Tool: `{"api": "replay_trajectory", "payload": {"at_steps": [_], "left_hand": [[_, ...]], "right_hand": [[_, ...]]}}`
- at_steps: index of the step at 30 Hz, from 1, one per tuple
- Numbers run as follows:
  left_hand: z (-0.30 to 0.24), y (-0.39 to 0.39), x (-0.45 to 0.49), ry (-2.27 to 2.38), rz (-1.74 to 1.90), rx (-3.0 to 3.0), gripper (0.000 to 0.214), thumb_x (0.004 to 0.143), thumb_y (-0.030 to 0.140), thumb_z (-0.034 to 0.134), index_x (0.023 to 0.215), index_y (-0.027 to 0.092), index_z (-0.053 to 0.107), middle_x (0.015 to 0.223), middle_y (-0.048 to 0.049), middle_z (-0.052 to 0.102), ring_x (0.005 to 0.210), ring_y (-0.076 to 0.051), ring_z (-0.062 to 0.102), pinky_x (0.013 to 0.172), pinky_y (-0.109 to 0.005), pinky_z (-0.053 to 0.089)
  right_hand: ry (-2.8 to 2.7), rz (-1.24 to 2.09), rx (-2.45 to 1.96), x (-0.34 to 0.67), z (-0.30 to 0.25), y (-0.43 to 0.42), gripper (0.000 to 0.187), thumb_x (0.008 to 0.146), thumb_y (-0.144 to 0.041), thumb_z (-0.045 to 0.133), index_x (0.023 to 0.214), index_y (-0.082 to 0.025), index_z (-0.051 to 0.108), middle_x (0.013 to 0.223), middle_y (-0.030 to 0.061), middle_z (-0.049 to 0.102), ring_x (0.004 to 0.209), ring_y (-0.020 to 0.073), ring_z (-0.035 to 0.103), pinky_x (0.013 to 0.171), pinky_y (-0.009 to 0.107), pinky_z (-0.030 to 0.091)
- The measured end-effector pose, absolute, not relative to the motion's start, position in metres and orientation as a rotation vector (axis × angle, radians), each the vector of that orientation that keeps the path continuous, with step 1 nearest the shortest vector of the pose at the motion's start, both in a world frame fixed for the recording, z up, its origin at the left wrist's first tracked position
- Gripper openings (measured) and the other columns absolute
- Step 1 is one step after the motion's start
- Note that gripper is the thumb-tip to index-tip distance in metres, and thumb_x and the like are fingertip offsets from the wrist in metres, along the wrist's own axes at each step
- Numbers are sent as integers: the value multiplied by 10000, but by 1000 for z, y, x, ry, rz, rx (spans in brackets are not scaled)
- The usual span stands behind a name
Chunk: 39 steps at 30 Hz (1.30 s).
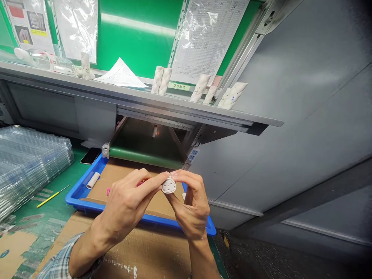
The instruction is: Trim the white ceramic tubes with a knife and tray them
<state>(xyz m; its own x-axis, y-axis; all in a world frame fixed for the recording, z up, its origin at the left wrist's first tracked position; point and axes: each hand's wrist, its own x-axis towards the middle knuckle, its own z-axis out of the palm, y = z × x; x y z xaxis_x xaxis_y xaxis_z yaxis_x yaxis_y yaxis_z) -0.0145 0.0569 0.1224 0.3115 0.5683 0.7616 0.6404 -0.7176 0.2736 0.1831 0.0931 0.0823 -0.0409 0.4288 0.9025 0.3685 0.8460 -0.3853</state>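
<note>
Presently, a white round piece (169, 186) is held over the blue tray (158, 221), holed face toward the person. Clock directions: centred on the piece, 12 at top of view.

Left hand (126, 197): fingers drawn in to a narrow pinch, gripping the piece from the 9-to-11 side. Right hand (193, 205): forefinger at 1, thumb near 6, gap closed to the piece's width. Depth of the piece behind its face: cannot tell.

Step, as judged: fingertip handling at the rim. Best done with light, even pressure from both sides, fingertips clear of the holes, face kept square to the eye; staying above the tray means a slip should land on cardboard.

Containers: the tray has a cardboard lining (113, 168); at 9, a white tube (93, 180) lies by its wall. Pink material (108, 192) shows nearer, mostly hidden. Toward 10, stacked clear plastic trays (35, 159); contents, if any, unclear.
</note>
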Motion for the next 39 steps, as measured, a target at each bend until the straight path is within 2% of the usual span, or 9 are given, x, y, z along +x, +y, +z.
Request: {"api": "replay_trajectory", "payload": {"at_steps": [4, 9, 19, 31, 36, 39], "left_hand": [[123, 58, -15, -1116, -1415, -2474, 339, 1166, 249, 497, 1466, 270, 655, 963, -6, 680, 835, -137, 659, 731, -227, 544], [128, 56, -16, -1140, -1422, -2447, 325, 1176, 291, 481, 1432, 231, 672, 1020, -29, 724, 887, -141, 702, 793, -237, 575], [124, 53, -10, -1138, -1307, -2339, 321, 1181, 273, 464, 1437, 199, 643, 1017, -36, 740, 863, -163, 717, 762, -271, 544], [123, 37, 3, -1195, -1095, -2121, 321, 1180, 233, 461, 1404, 109, 655, 835, -14, 641, 720, -171, 612, 650, -319, 407], [125, 34, 0, -1202, -1195, -2125, 321, 1183, 225, 442, 1366, 97, 673, 830, -23, 667, 706, -165, 645, 648, -307, 435], [126, 36, -4, -1232, -1276, -2128, 315, 1175, 208, 465, 1397, 95, 658, 895, -37, 715, 736, -160, 679, 681, -298, 475]], "right_hand": [[-1646, 98, -625, 183, 82, 93, 365, 971, -103, 803, 1266, -276, 677, 1173, 54, 700, 1115, 227, 693, 985, 405, 602], [-1630, 100, -642, 183, 83, 93, 362, 966, -109, 815, 1258, -269, 672, 1177, 51, 699, 1126, 227, 688, 996, 410, 583], [-1637, -58, -649, 181, 87, 93, 359, 955, -109, 817, 1237, -278, 673, 1128, 46, 700, 1066, 235, 711, 924, 408, 634], [-1653, -513, -679, 181, 90, 91, 479, 933, -24, 810, 1269, -309, 624, 1075, 18, 676, 989, 217, 673, 861, 384, 586], [-1679, -599, -662, 178, 88, 93, 427, 930, 10, 804, 1201, -272, 634, 1056, 15, 664, 993, 202, 651, 883, 366, 541], [-1697, -502, -635, 176, 88, 93, 405, 940, -8, 797, 1214, -255, 630, 1073, 27, 668, 999, 206, 664, 893, 371, 560]]}}
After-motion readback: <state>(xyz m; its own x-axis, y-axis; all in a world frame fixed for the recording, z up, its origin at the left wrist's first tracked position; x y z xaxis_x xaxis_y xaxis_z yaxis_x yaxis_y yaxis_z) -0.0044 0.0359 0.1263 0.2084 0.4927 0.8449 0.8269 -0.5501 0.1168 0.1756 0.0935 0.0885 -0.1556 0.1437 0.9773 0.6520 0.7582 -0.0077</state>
